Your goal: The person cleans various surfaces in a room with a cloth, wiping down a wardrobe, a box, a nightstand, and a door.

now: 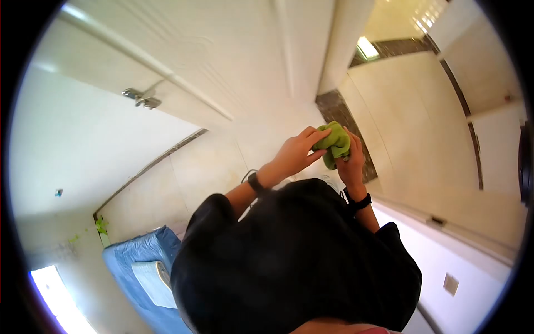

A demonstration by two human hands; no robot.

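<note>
A bunched green cloth (335,142) is held between my two hands in front of my body, above the floor by a dark doorway strip. My left hand (300,149) reaches in from the left, its thumb and fingers closed on the cloth's left side. On the other side my right hand (352,161) grips the cloth, with its fingers partly hidden behind the folds. Each wrist wears a black band. Below the cloth, part of something pale and clear shows beside my forearms, too covered to name.
A white door (222,55) with a metal handle (141,98) stands at the upper left. A dark threshold strip (347,119) borders a tiled floor (406,111) on the right. A blue-covered bed or bench (130,250) lies at the lower left, and a wall switch (451,284) is at the lower right.
</note>
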